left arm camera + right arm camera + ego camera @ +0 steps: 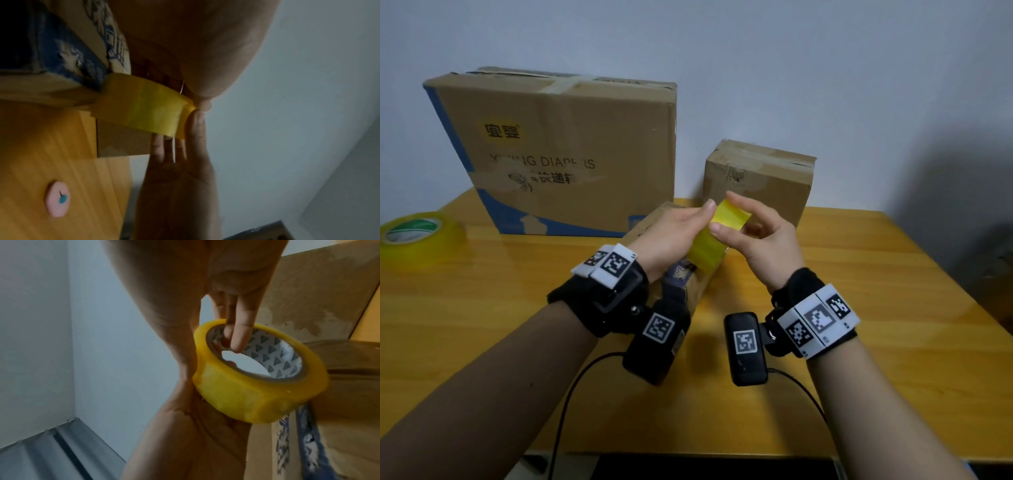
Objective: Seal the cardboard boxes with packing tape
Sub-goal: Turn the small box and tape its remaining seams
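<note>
Right fingers: two fingers (236, 337) reach into the core of the yellow tape roll (717, 236) while the thumb presses its outer rim, so the right hand (760, 240) grasps the roll.
Left fingers: the left hand (671, 236) cups the roll from the other side, thumb tip on its upper edge, fingers curled under it; both hands grasp the same roll.
Tape roll: translucent yellow packing tape on a paper core printed with small triangles, held in the air above the table, between the two hands.
Box under the hands: a cardboard box (681, 274) with blue printing lies on the table directly below the roll, largely hidden by the hands and wrists. Whether the roll touches it cannot be told.
Large box: a big cardboard box (558, 154) marked with diaper lettering and a blue band stands upright at the back left, against the wall, with tape across its top seam.
Small box: a smaller plain cardboard box (760, 181) stands at the back right, just beside the large one.
Second roll: another clear yellowish tape roll (417, 236) lies flat at the left edge of the table, well apart from the hands.
Table: a yellow wooden table (893, 308) carries everything.
Wrists: both wear black straps with black-and-white square markers and small cameras.
</note>
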